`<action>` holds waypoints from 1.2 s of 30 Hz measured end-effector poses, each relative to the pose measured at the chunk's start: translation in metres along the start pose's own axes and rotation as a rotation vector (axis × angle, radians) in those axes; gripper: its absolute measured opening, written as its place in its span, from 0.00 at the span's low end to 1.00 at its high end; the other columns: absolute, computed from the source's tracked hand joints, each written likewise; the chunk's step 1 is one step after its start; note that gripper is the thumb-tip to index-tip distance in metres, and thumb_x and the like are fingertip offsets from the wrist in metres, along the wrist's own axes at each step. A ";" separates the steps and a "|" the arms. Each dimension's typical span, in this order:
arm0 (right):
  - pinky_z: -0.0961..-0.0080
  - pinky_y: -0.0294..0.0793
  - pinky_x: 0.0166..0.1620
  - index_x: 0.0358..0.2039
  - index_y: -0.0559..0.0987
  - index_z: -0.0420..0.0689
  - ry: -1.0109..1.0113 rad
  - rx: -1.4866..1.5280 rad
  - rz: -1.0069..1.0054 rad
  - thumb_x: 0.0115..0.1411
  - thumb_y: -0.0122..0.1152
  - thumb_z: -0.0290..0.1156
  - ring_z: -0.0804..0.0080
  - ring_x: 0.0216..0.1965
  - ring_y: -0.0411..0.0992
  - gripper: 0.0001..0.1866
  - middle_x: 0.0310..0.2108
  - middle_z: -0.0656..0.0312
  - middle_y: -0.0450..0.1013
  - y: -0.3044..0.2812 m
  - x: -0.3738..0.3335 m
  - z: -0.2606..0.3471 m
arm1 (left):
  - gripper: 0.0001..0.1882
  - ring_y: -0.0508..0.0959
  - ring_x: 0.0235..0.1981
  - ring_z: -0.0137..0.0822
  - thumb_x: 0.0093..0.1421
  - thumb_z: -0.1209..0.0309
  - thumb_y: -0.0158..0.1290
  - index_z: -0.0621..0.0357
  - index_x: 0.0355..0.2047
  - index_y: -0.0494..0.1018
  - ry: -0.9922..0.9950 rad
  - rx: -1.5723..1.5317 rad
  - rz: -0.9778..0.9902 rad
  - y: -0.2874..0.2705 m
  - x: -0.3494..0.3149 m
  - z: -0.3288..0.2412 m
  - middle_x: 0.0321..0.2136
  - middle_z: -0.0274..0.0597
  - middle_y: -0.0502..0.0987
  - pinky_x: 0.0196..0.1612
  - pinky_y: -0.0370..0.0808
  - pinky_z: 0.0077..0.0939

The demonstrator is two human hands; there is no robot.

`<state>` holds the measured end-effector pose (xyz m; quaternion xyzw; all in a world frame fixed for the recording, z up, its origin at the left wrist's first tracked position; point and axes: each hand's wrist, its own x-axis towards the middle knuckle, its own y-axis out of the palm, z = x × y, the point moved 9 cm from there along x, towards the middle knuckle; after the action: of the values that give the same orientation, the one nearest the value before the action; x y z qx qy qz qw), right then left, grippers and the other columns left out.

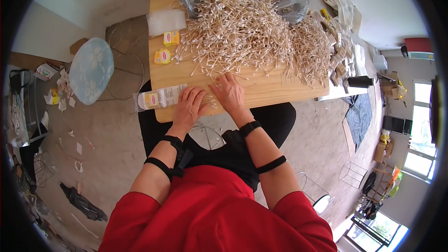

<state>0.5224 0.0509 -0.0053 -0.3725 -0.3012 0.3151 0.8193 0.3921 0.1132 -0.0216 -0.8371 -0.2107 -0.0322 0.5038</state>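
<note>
At the near edge of the wooden table (261,86), a clear plastic package (171,95) with a yellow and white label lies on its side. My left hand (189,106) is closed over its right end, around a small bunch of cotton swabs (209,102) whose ends stick out toward the right. Beside this bunch is my right hand (230,94), fingers apart and bent down to the tabletop, with nothing visible in its grip. A large heap of loose cotton swabs (247,28) spreads beyond both hands, some stray ones close to my right fingertips.
A grey plastic bag (295,0) surrounds the heap's far side. Two small yellow packs (171,38) and a translucent white bag (167,21) sit at the table's left. A pale blue round stool (91,71) stands left; a black bag (83,202) lies on the floor.
</note>
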 end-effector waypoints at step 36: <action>0.57 0.75 0.35 0.43 0.77 0.47 0.266 0.044 -0.043 0.58 0.64 0.31 0.49 0.34 0.75 0.12 0.44 0.54 0.70 -0.037 -0.020 -0.085 | 0.30 0.65 0.60 0.45 0.52 0.67 0.62 0.56 0.56 0.68 -0.007 -0.015 0.004 0.000 0.000 0.001 0.54 0.41 0.68 0.66 0.60 0.46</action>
<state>0.5829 -0.0192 -0.0269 -0.3864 -0.1911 0.2518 0.8665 0.3919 0.1141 -0.0220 -0.8414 -0.2105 -0.0298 0.4969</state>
